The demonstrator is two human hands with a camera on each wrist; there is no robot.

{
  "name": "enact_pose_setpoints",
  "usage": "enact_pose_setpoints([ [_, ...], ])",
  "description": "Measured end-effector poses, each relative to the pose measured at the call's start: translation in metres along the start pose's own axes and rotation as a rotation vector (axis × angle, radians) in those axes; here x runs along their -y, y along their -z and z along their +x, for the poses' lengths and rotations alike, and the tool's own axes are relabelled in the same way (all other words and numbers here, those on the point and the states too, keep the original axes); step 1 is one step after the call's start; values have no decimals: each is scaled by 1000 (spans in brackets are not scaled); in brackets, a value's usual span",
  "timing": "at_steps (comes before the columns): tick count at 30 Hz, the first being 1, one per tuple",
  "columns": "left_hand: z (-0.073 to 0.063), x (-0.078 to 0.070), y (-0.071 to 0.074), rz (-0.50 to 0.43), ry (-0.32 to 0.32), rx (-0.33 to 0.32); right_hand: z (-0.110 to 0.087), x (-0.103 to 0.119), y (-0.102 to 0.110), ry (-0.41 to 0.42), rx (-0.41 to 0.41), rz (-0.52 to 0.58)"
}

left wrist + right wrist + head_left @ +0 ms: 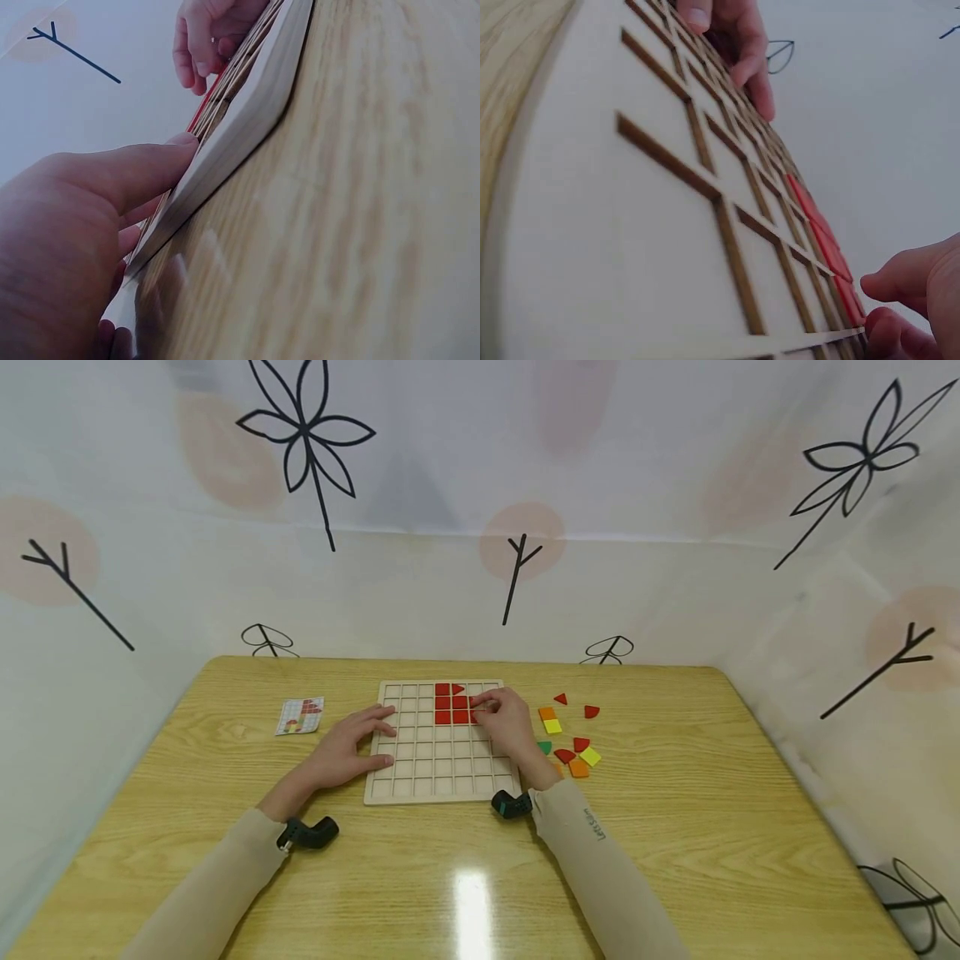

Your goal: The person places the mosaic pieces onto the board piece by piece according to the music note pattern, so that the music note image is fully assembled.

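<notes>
Board [443, 768]: wooden, gridded, flat on the worktop [712, 843] in front of you, raised lines marking off its squares. Your left hand [347, 747] is at the board's left side, thumb and fingers spread apart, the tips resting on the rim and the nearest squares. The left wrist view shows the thumb lying over the edge.

Your right hand [508, 724] reaches in over the board's right side, thumb and fingers bent down at the right end of the red block. Its fingertips partly cover the pieces there, so you cannot tell from these views whether they pinch one or only touch it.

Red pieces are set in the upper part of the board: a red square [442, 689] in the top row with a pointed red piece [457, 689] just to its right, then two rows of red squares below. More red shows beside your right fingertips. The lower rows of the board are bare wood.

Loose pieces lie on the worktop to the right of the board: a red triangle [561, 699] farthest back, a red rounded piece [592, 712] near it, an orange square [547, 713] touching a yellow square [552, 727]. Nearer your right forearm is a mixed group of red, green, yellow and orange. A small card [299, 717] with a coloured grid pattern lies left of the board, beyond your left hand.
</notes>
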State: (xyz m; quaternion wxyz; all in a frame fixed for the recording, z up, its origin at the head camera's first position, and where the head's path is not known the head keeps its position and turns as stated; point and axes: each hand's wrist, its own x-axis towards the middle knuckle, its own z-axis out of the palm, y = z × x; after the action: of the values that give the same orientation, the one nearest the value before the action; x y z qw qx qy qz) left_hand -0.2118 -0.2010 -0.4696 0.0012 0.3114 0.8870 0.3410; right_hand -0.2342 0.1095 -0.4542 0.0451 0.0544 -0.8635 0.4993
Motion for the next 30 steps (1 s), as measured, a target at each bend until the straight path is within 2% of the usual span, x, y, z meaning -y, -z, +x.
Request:
enact_pose_setpoints([
  [4,1,-1,0,4,-16,-6,2,-4,10,-43,0,67],
  [8,1,-1,-1,0,-25,-8,4,-13,31,-55,-25,97],
  [12,2,-2,-1,-1,-21,0,1,-28,64,-62,-68,60],
  [18,2,-1,-1,1,-11,8,-10,-56,118,-136,-121,-43],
  [22,1,0,-1,7,-15,4,-16,-78,146,-155,-146,-87],
  [26,0,1,-1,5,-29,-11,-21,-90,164,-173,-113,-104],
  [30,0,0,-1,7,-32,-12,-22,-92,172,-184,-50,-126],
])
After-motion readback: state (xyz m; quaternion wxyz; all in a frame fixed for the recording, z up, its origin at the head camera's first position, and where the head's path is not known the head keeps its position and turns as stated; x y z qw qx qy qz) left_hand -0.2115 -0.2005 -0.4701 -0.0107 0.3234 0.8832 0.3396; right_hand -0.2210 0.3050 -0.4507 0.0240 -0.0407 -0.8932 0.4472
